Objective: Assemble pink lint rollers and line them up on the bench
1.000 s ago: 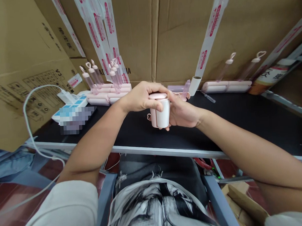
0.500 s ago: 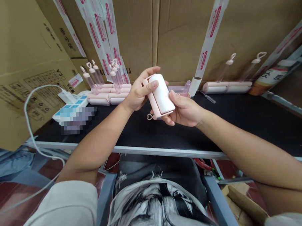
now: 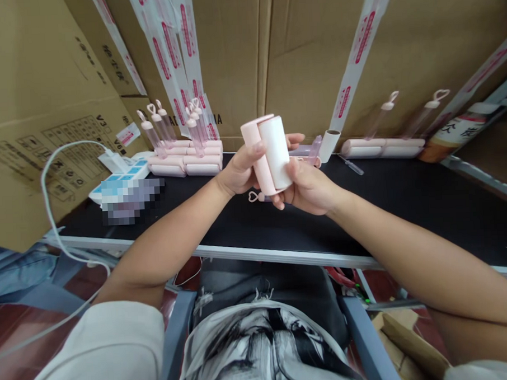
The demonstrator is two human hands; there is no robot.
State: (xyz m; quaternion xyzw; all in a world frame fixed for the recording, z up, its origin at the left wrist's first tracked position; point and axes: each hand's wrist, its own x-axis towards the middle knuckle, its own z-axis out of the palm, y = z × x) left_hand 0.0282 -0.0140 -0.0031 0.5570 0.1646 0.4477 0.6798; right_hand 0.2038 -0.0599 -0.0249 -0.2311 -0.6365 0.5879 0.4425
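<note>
Both my hands hold one pink lint roller (image 3: pixel 268 150) with a white paper roll, raised above the black table (image 3: pixel 405 200). My left hand (image 3: pixel 238 171) grips the pink cover side, thumb pressed on it. My right hand (image 3: pixel 307 185) wraps round the lower end, where a small heart-shaped loop (image 3: pixel 254 196) hangs out. The roller stands nearly upright, tilted a little to the left.
Finished pink lint rollers (image 3: pixel 185 159) with clear handles lie stacked at the back left, more (image 3: pixel 381 146) at the back right. A bare cardboard tube (image 3: pixel 329 144) and a small screwdriver (image 3: pixel 351 164) lie behind my hands. A power strip (image 3: pixel 119 182) with a white cable sits left. Cardboard boxes wall the back.
The roller went from under my left palm, low over the table, to lifted and turned upright; my left hand shifted from its top to its side.
</note>
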